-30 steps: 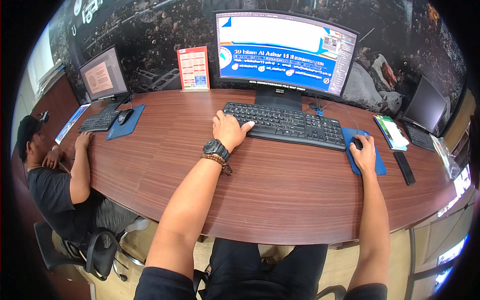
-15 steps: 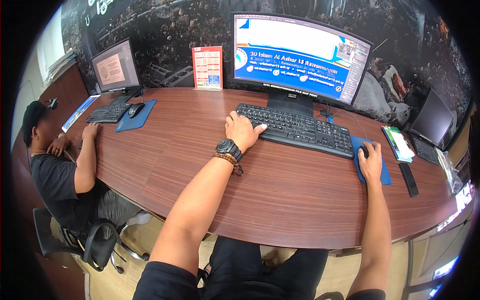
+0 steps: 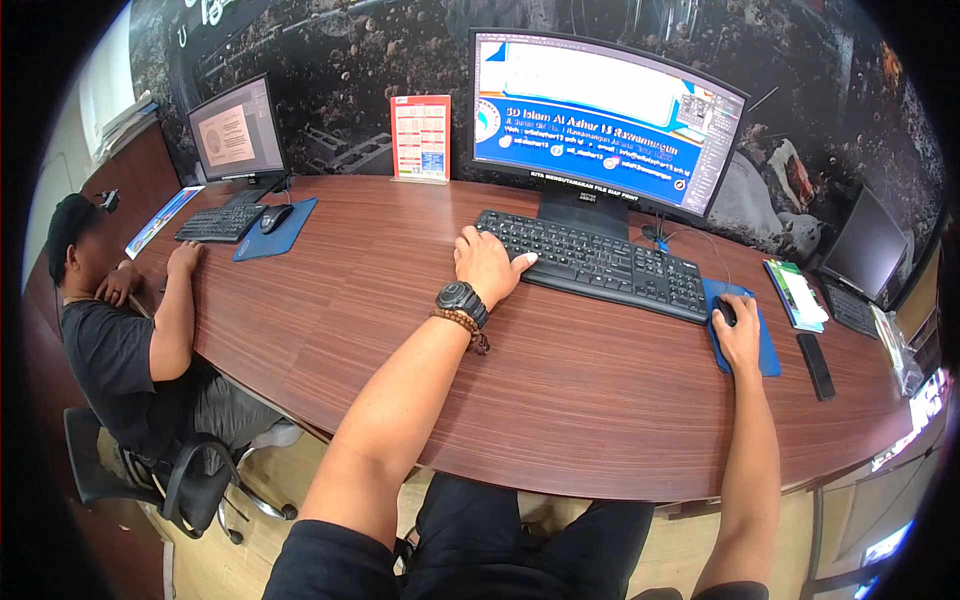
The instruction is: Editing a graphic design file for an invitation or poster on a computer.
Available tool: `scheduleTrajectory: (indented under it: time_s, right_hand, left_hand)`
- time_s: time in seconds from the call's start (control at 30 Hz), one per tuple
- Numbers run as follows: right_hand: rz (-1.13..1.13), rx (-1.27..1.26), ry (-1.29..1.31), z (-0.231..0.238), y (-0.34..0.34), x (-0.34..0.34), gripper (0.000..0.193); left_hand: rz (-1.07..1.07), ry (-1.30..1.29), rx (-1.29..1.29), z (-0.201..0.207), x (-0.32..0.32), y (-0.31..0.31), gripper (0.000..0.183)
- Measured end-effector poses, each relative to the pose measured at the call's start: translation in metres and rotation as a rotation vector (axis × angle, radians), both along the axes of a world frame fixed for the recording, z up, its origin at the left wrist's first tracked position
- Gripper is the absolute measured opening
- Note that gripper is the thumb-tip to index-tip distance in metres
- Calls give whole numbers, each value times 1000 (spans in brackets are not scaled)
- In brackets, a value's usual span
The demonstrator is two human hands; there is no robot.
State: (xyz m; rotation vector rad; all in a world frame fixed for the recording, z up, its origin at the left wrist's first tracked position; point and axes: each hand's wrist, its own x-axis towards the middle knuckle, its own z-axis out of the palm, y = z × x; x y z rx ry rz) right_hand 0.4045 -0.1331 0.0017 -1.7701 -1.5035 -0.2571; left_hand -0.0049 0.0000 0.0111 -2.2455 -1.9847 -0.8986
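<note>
My left hand (image 3: 487, 268) rests on the left end of a black keyboard (image 3: 610, 262), its fingers spread over the keys and the thumb stretched toward the lower row. On that wrist are a black watch and brown beads. My right hand (image 3: 739, 336) is curved over a black computer mouse (image 3: 724, 312), hiding part of it. The mouse sits on a blue mouse pad (image 3: 768, 357) at the keyboard's right end. Behind the keyboard stands a wide curved monitor (image 3: 600, 110) showing a blue and white design layout.
At the left a person (image 3: 118, 320) sits by a second monitor (image 3: 232, 130), keyboard and mouse. A red and white calendar card (image 3: 421, 140) stands upright on the brown desk (image 3: 370, 260). To the right lie a dark phone (image 3: 815, 366), booklets (image 3: 796, 296) and another dark screen (image 3: 866, 245).
My right hand and the mouse have shifted slightly left and toward me. The left hand stays on the keys. The whole view has tilted a little.
</note>
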Motion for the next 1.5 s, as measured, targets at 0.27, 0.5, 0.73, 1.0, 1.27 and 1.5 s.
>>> scheduleTrajectory:
  time_s: [0.27,0.5,0.73,1.0,1.27,1.5]
  right_hand:
    - [20,11,-18,-2,1,3,35]
    - [12,-5,-11,0,1,1,38]
    - [1,-5,-10,1,1,-1,39]
    - [8,4,-18,-1,1,3,38]
    - [33,17,-12,-2,2,4,38]
    - [37,33,-39,-3,2,5,34]
  left_hand:
    - [-21,-28,21,0,-2,-1,83]
    - [-23,-27,9,0,-1,0,84]
    - [4,-18,18,-2,-1,1,83]
    - [-21,-23,-4,2,-1,-1,85]
    - [4,-23,18,-3,0,2,81]
    - [1,-15,19,-3,0,3,82]
